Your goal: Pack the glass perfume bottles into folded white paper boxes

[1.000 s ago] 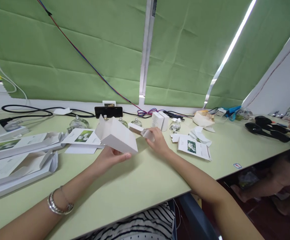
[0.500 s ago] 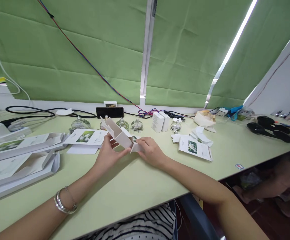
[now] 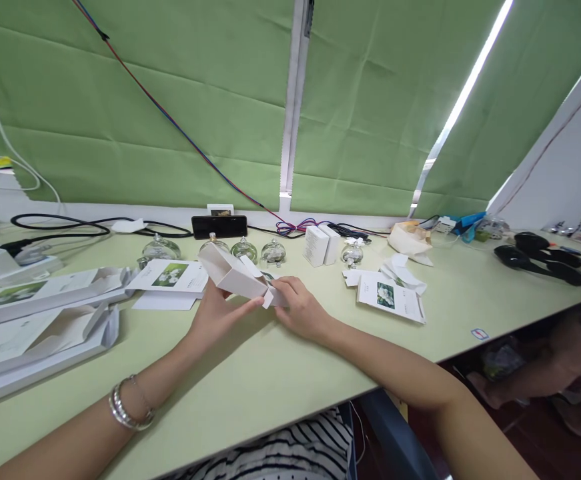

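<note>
The left grip [image 3: 217,312] is clasping the tilted box [image 3: 233,272] from below, while the right grip [image 3: 301,308] is pinching a partly hidden printed piece [image 3: 269,276] at its end; a flap [image 3: 268,297] between the grips is risking a crease if the right one is pushing askew. Glass bottles [image 3: 244,250] are standing just beyond the grips, where a careless swing could be toppling one. Unlike a second ago, box and piece are meeting rather than sitting apart.

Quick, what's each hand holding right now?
Left hand: closed, holding a white carton.
Right hand: closed on a white cardboard piece, partly hidden.
</note>
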`<control>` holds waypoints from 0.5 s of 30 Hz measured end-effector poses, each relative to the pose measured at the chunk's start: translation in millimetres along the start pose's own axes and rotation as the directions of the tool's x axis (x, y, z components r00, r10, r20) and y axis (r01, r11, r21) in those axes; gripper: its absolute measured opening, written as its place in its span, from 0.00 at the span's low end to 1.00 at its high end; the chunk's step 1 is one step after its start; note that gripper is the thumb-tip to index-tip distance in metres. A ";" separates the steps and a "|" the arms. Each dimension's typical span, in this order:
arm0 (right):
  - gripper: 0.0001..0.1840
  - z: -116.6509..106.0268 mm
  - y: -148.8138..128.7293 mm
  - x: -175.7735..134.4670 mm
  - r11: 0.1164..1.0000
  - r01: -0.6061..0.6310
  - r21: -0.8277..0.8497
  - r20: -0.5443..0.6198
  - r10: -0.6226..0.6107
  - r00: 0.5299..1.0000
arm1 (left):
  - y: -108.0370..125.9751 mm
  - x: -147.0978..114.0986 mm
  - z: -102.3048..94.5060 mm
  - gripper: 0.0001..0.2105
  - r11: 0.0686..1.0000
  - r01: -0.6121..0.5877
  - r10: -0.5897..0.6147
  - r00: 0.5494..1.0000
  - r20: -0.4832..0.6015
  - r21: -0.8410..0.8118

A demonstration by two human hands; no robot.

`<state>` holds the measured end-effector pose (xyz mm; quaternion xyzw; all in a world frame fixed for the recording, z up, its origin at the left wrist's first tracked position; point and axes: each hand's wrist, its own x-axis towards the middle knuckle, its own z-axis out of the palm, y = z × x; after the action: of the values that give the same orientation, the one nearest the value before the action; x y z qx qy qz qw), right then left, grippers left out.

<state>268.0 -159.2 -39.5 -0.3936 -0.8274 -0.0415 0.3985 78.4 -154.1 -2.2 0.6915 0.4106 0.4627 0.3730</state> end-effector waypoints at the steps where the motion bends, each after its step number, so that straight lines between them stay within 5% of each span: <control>1: 0.27 0.6 -0.2 -0.5 1.000 -0.004 0.010 0.008 0.004 1.000 | 1.6 -1.5 0.1 0.25 0.999 -0.008 0.007 1.000 0.013 0.048; 5: 0.28 1.4 1.3 -1.8 0.999 -0.008 0.033 0.030 0.007 1.000 | 4.8 -4.1 -1.8 0.20 0.997 -0.005 -0.008 0.987 0.163 0.080; 10: 0.29 1.8 3.0 -2.5 0.999 0.010 0.033 0.034 -0.011 0.999 | 2.1 0.1 -5.6 0.21 0.991 -0.015 0.003 0.995 0.096 0.130; 15: 0.30 -0.4 2.4 -1.8 0.997 0.036 0.071 0.034 -0.039 0.999 | -0.2 -0.3 -2.7 0.24 0.998 0.012 -0.024 0.976 0.214 0.059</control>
<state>270.6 -158.8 -41.1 -0.3642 -0.8425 -0.0128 0.3967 75.8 -154.0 -1.7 0.7441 0.3874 0.3698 0.3994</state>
